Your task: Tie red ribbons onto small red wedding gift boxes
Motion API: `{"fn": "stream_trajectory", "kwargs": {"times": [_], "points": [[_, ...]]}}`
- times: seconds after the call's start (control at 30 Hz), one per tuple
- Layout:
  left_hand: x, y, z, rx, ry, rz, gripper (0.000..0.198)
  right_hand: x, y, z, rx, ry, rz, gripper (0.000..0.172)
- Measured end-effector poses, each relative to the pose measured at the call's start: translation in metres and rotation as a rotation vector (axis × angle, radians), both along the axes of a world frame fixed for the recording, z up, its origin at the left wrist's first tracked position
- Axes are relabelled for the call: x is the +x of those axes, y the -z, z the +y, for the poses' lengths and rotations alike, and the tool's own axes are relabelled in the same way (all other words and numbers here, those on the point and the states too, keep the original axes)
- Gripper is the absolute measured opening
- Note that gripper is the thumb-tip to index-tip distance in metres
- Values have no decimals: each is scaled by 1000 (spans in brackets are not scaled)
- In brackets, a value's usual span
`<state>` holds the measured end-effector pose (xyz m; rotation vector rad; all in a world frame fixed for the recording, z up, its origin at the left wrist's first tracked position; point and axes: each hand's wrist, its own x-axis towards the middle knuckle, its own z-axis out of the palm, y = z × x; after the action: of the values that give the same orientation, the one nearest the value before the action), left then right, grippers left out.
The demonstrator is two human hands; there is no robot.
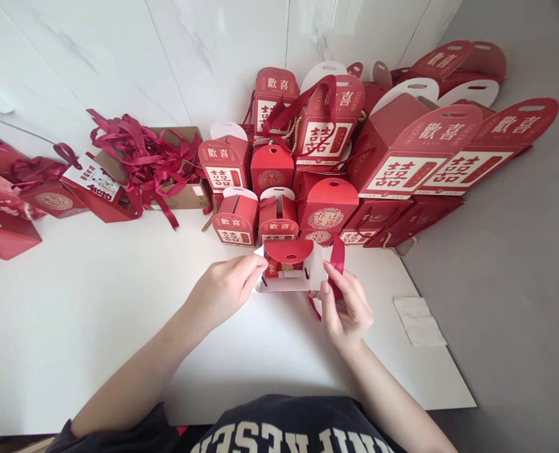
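Note:
An open red paper gift box (283,286) with a white inside stands on the table in front of me. Small red packets (273,269) and a white piece lie inside, and a rounded red flap (288,250) rises at its far side. The fingers of my left hand (222,288) are closed on the left white side flap. My right hand (348,308) grips the right side flap between thumb and fingertips. A dark red ribbon (337,259) runs by the right hand, one end hanging below the box; whether the fingers also hold it I cannot tell.
Several red gift boxes (234,217) are stacked just beyond, with larger ones (402,151) at the right. A cardboard box (180,195) heaped with red ribbons (138,151) stands left of them. More red boxes (53,195) sit far left. A folded white tissue (419,321) lies near the table's right edge.

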<state>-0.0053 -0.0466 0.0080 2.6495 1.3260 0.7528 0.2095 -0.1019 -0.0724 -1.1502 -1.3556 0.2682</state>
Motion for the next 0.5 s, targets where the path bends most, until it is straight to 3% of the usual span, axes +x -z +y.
{"fn": "stream_trajectory", "kwargs": {"times": [0.23, 0.4, 0.5], "points": [[6, -17, -3, -280, -78, 307, 35, -3, -5, 5, -100, -112, 98, 39], [15, -16, 6, -440, -87, 149, 70, -2, -16, 14, -174, -251, 77, 25], [15, -5, 14, -385, -116, 111, 84, 0, -22, 20, -253, -299, 2, 23]]}}
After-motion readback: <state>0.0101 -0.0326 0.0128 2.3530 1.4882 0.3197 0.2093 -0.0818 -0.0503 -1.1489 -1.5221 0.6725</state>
